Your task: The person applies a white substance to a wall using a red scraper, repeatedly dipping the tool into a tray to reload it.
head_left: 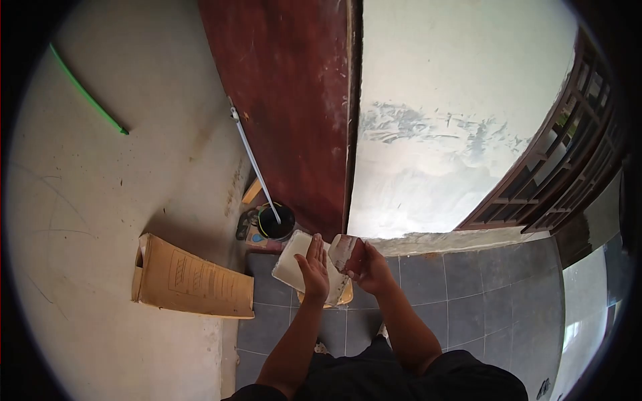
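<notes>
In the head view my right hand [373, 271] grips a flat putty scraper [345, 252], reddish-brown near the fingers and crusted whitish along its outer part. My left hand [312, 269] is held up flat beside it, palm toward the scraper, with the thumb apart and nothing in it. A small gap seems to separate the left fingers from the scraper. Below both hands, a pale rectangular tray [287, 266] with whitish material sits over something yellowish-brown. The hands and scraper cover part of the tray.
Behind the tray stands a black bucket [286, 228] with a white pole [257, 164] leaning from it. A cardboard box [194, 277] lies against the left wall. A dark red door [294, 100], a white wall [428, 174] with grey patches and a barred window [535, 180] surround the grey tiled floor [461, 304].
</notes>
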A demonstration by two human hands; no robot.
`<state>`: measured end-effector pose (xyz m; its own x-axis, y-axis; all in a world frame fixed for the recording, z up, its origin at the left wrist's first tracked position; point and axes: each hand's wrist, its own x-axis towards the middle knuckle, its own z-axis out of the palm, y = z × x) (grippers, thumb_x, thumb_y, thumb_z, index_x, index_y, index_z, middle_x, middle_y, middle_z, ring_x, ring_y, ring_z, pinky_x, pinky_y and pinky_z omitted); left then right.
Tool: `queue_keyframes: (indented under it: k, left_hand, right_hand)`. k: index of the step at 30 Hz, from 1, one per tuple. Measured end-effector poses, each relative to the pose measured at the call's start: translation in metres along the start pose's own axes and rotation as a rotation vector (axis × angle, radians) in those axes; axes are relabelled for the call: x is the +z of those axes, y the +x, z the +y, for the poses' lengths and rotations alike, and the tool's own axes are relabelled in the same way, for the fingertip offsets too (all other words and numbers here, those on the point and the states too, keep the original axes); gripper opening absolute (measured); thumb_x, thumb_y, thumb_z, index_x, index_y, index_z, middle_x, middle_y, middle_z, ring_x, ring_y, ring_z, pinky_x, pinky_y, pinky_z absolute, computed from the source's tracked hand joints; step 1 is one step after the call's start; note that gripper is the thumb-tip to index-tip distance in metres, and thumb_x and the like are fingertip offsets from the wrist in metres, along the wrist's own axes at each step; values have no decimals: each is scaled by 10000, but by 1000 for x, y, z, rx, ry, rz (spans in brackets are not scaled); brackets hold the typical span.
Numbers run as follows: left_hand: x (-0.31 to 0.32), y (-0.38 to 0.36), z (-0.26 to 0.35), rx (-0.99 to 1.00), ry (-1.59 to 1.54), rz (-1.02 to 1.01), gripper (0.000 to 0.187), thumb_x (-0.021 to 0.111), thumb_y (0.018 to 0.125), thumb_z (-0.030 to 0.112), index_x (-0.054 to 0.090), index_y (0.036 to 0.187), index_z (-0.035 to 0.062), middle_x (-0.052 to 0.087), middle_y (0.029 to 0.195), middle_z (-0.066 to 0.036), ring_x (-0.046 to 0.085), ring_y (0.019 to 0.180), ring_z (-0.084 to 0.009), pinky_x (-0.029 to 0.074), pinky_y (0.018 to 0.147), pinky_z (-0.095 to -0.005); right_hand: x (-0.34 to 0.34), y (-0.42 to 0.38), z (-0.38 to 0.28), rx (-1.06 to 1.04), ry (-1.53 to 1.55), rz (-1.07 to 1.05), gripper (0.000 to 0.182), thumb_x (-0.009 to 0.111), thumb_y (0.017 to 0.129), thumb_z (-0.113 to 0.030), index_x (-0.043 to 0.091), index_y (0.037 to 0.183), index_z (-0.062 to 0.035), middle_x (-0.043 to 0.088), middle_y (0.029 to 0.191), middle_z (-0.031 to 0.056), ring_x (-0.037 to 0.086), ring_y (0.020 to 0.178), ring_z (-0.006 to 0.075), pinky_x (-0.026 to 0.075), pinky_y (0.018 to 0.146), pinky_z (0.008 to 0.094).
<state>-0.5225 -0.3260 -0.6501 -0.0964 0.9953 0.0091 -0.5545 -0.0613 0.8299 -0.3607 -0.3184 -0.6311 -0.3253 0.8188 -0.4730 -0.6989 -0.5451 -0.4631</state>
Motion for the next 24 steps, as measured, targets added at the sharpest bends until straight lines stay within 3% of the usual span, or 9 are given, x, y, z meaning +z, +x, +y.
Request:
queue_keyframes:
  k: [2,4,5,14,15,24]
  left_hand:
    - [42,7,2,39,-43,-3,1066,109,936,821,230,1585,-16,202,1668,-196,144,1560,-309,65,1266,-415]
    - [84,16,-2,113,-57,-37,1053,109,949,805,259,1573,-29,220,1661,-203,163,1557,-307,73,1265,-411]
    - [104,21,-3,133,-112,-35,1054,112,950,804,271,1566,-37,218,1661,-206,171,1554,-308,79,1263,-413]
    - [296,76,7,227,-310,-176,1086,147,930,836,311,1554,-37,306,1615,-191,243,1513,-292,138,1247,-433]
    - [317,79,10,253,-320,-186,1053,152,956,804,345,1530,-58,375,1553,-177,309,1468,-292,182,1231,-439]
    - [436,134,12,422,-304,-476,1015,140,971,784,337,1541,-33,372,1581,-136,288,1493,-262,135,1246,-424]
  right_hand:
    - [7,-17,-33,-25,0,-4,424,387,1073,-487,601,1294,-195,697,1186,18,671,1060,219,570,725,376]
    - [9,-32,-69,-86,-50,-52,493,341,1085,-483,532,1389,-145,637,1323,86,622,1196,282,556,894,456]
    - [10,-39,-86,-99,-36,-85,498,341,1087,-482,533,1383,-131,638,1316,99,620,1204,283,559,907,471]
    - [18,-95,-262,-310,-76,-128,541,349,1089,-479,451,1418,-61,559,1353,153,610,1194,321,567,902,491]
    - [20,-101,-279,-356,-69,-149,538,352,1090,-472,457,1406,-49,555,1354,162,614,1178,327,570,912,487]
    - [28,-129,-392,-563,-28,-243,497,318,1101,-430,465,1391,-53,574,1342,142,624,1184,301,601,895,453]
